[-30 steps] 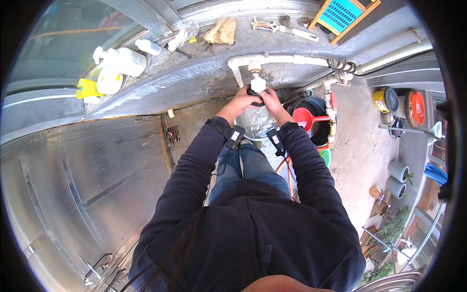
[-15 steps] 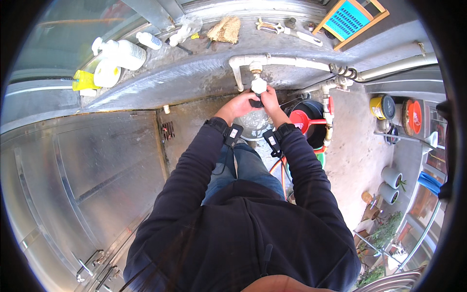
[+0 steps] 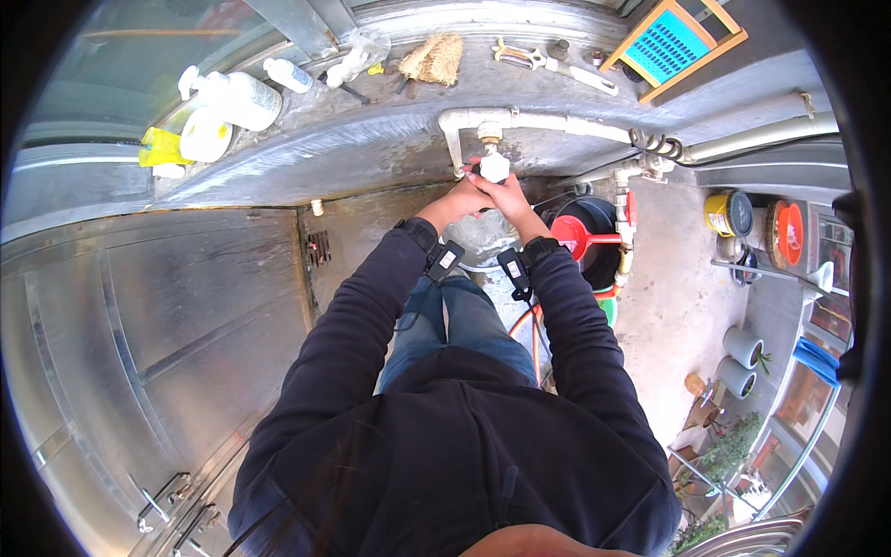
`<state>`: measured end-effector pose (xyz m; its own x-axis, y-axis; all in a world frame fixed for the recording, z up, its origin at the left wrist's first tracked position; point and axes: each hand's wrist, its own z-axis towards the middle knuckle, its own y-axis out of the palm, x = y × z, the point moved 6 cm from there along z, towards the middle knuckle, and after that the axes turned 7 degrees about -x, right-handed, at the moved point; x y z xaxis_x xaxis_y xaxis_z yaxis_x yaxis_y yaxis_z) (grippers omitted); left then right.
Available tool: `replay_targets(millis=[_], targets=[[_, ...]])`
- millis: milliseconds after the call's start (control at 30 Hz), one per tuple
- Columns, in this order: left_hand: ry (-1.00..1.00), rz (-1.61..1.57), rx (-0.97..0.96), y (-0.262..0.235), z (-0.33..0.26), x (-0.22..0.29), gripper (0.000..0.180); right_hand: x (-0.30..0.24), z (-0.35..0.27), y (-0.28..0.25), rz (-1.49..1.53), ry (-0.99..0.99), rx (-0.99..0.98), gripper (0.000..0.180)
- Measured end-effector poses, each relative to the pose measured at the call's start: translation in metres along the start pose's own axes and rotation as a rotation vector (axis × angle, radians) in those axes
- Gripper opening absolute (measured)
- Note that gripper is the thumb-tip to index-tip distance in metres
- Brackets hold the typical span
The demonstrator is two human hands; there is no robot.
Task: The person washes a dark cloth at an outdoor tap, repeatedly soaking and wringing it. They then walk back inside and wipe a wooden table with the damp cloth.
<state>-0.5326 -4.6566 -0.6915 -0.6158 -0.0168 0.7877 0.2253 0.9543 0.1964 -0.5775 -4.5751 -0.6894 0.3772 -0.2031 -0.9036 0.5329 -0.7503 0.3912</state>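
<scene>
My left hand [image 3: 457, 204] and my right hand [image 3: 508, 198] meet just below the white tap knob [image 3: 495, 168], on the wall pipe in front of me. The right hand lies across the left one, fingers curled over it. Between them a small dark thing is mostly hidden; only a dark bit shows by the fingertips, and its kind cannot be made out. Under the hands stands a pale, round basin [image 3: 483, 243] with what looks like water in it. To the right, a red dipper [image 3: 573, 234] rests over a black bucket [image 3: 603, 265].
The ledge holds white bottles [image 3: 243, 100], a brown fibre scrubber [image 3: 432, 60], a white-handled tool [image 3: 583, 76] and a blue washboard [image 3: 668, 44]. White pipes [image 3: 575, 121] run along the wall. A metal door [image 3: 158, 343] stands left; pots [image 3: 742, 346] stand right.
My right hand has moved over the left, and both now overlap. The dark thing, plain between the hands before, is now mostly covered.
</scene>
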Motion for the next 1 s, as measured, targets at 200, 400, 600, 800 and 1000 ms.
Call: replay_targets(millis=[200, 400, 600, 800, 1000], targets=[[0.002, -0.207, 0.092, 0.003, -0.002, 0.001, 0.047, 0.018, -0.001, -0.007, 0.091, 0.157, 0.248, 0.025], [-0.031, -0.209, 0.042, 0.002, 0.006, -0.011, 0.047, 0.028, -0.004, -0.009, 0.133, 0.197, 0.347, 0.018], [-0.02, -0.126, 0.015, 0.004, -0.006, -0.004, 0.052, 0.028, 0.005, -0.01, 0.162, 0.168, 0.254, 0.021], [0.074, -0.351, -0.03, -0.02, -0.019, 0.003, 0.057, 0.02, -0.004, -0.023, 0.034, 0.198, 0.259, 0.034], [0.198, -0.4, 0.187, -0.051, -0.018, -0.014, 0.03, 0.019, -0.022, -0.029, 0.02, 0.368, 0.285, 0.033]])
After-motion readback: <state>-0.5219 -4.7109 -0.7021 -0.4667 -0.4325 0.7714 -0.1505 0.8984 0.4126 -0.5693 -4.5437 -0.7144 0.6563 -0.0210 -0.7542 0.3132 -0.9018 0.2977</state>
